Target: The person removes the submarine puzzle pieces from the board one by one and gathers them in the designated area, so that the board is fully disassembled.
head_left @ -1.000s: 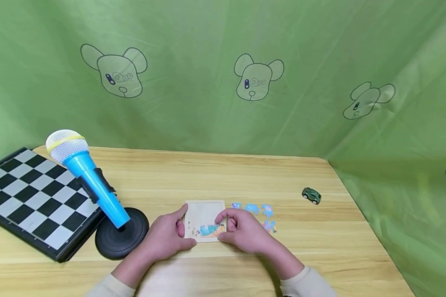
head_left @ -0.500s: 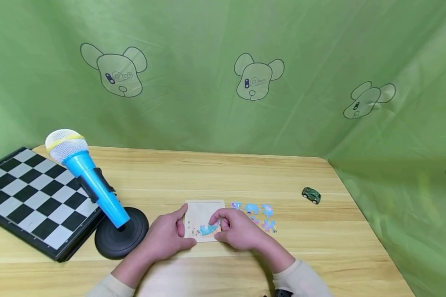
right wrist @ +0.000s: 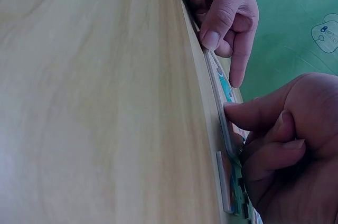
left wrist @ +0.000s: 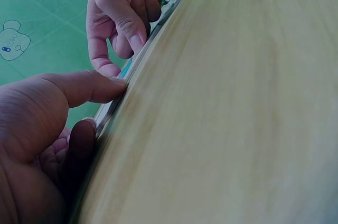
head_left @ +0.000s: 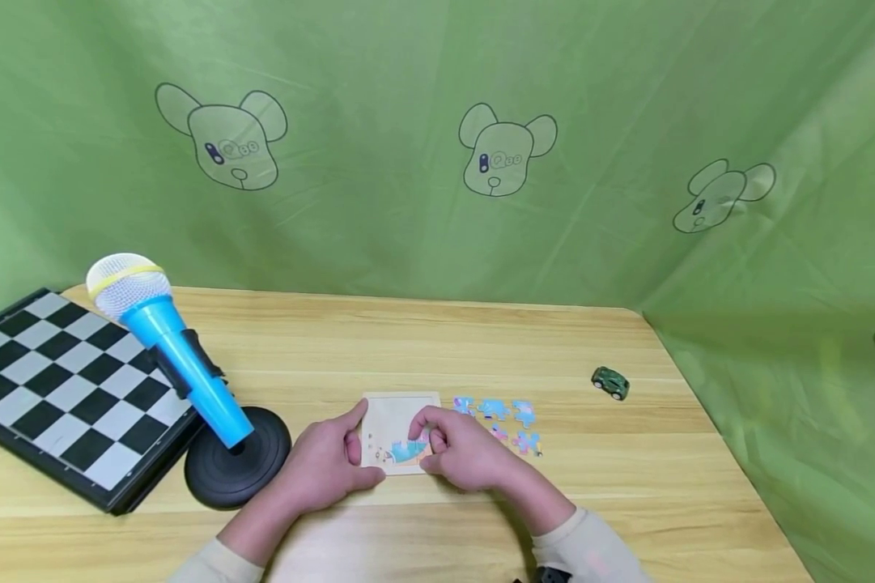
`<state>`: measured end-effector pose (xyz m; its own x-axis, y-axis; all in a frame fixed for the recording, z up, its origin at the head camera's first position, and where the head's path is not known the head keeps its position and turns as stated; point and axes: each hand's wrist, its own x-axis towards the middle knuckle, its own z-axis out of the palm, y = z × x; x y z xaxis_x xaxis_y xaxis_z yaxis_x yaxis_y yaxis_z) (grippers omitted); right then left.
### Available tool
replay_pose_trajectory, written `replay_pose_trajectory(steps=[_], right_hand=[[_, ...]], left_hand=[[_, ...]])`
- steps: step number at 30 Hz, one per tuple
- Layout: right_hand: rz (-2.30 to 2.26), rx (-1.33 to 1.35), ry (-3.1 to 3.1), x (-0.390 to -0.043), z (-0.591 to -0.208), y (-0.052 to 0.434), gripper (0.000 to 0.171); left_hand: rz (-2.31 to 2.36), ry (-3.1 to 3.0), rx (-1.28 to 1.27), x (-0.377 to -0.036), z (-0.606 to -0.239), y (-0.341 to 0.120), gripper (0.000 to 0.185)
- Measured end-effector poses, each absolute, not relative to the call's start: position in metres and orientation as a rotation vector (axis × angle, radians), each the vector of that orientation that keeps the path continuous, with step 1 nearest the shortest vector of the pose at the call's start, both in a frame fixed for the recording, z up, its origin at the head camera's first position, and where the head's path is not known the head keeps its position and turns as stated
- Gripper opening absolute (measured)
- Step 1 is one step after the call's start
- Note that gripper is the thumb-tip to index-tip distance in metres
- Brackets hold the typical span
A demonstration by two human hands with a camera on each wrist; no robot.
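a light wooden table (head_left: 422, 340) with a pale grain is seen, enclosed at the back and on the right by a green cloth (head_left: 408, 97) printed with outline bear heads. on the table's left a black-and-white chessboard (head_left: 58, 389) lies flat, and just beside it a blue toy microphone (head_left: 162, 344) with a white mesh head leans on a round black base (head_left: 236, 468). a small green toy car (head_left: 610, 382) is parked well apart on the right, near the table edge. near the front middle a square puzzle tray (head_left: 397, 417) lies flat on the wood, with a few pieces fitted along its near edge. the tray's left edge is steadied by the left hand (head_left: 328, 465), thumb along the rim and fingers curled at the side, as the left wrist view also shows. a puzzle piece (head_left: 417, 445) over the tray's near right part is pinched by the right hand (head_left: 466, 453), between thumb and bent fingers. loose puzzle pieces (head_left: 506, 419) are scattered just right of the tray. much of the tray's near part is covered by both hands, so the picture on the fitted pieces cannot be made out. both wrist views are tilted and blurred, with the tray shown only edge-on. the sleeves are cut off at the lower frame edge.
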<state>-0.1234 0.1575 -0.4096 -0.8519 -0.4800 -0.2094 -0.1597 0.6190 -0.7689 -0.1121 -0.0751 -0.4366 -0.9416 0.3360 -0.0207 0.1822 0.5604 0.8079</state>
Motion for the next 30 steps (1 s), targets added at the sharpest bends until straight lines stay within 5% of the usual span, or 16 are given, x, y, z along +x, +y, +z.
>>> replay_pose_trajectory(steps=[30], right_hand=[[-1.143,-0.504,2.468,-0.1197,-0.4065,0.1564,0.026]], left_hand=[[1.318,2.646,0.452,-0.1122,-0.4383,-0.0752,0.095]])
